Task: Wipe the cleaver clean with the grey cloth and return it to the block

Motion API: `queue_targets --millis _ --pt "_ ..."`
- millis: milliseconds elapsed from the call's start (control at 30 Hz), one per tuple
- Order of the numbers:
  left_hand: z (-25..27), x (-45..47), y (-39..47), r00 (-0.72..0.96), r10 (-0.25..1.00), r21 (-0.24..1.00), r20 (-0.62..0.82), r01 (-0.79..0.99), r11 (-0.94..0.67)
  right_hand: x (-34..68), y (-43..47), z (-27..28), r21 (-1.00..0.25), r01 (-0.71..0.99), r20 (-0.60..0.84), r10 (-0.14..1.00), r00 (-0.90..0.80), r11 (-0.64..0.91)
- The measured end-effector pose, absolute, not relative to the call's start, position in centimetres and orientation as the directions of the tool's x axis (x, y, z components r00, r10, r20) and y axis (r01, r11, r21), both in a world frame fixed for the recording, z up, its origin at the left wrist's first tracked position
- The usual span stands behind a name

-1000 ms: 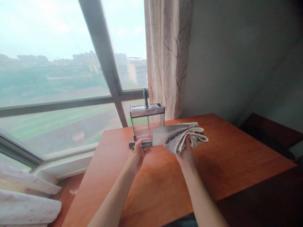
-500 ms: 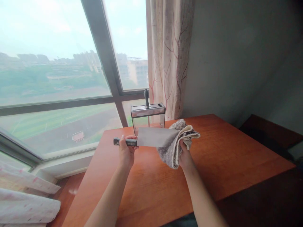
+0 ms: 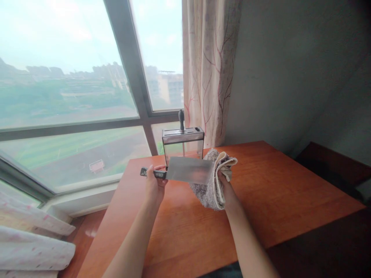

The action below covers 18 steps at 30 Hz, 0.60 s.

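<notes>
My left hand (image 3: 155, 183) is closed round the black handle of a cleaver (image 3: 188, 170), whose broad steel blade points right above the table. A folded grey and cream cloth (image 3: 213, 185) is gripped in my right hand (image 3: 225, 188) and wraps the far end of the blade. The blade's tip is hidden in the cloth, and so are some of my right fingers. Just behind the blade stands a knife block (image 3: 183, 136) with clear sides and a slotted metal top. A dark handle (image 3: 181, 120) sticks up from it.
The reddish-brown wooden table (image 3: 275, 193) extends under both arms and away to the right. A large window (image 3: 72, 92) is on the left. A patterned curtain (image 3: 207, 69) hangs behind the knife block, and a dark wooden piece (image 3: 333, 166) stands beyond the table at right.
The cloth and my right hand have shifted slightly left along the blade. The cleaver's blade has tilted a little, its right end lower. My left hand keeps its grip.
</notes>
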<state>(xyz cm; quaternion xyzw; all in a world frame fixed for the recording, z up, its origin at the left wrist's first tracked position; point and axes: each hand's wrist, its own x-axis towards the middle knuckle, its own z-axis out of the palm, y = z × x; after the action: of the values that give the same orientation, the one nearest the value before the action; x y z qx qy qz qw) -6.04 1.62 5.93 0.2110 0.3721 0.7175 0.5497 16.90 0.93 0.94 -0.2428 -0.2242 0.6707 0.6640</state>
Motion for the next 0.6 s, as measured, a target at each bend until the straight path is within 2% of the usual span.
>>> queue_targets --millis 100,333,467,600 --pt "5.9 -5.5 1.5 -0.315 0.94 0.758 -0.134 -0.643 -0.107 17.1 1.2 0.9 -0.574 -0.817 -0.037 0.998 -0.048 -0.06" --pt "5.5 -3.9 1.1 -0.319 0.938 0.712 -0.137 -0.69 -0.131 17.6 1.1 1.4 -0.46 -0.885 0.06 0.997 0.046 0.069" --pt "4.8 -2.1 0.5 -0.27 0.951 0.681 -0.151 -0.726 -0.098 17.3 0.9 1.4 -0.454 -0.889 0.112 0.994 0.001 0.052" --pt "3.6 0.0 -0.3 -0.168 0.98 0.698 -0.105 -0.715 -0.047 17.0 1.0 1.1 -0.465 -0.879 0.1 0.993 0.065 0.104"
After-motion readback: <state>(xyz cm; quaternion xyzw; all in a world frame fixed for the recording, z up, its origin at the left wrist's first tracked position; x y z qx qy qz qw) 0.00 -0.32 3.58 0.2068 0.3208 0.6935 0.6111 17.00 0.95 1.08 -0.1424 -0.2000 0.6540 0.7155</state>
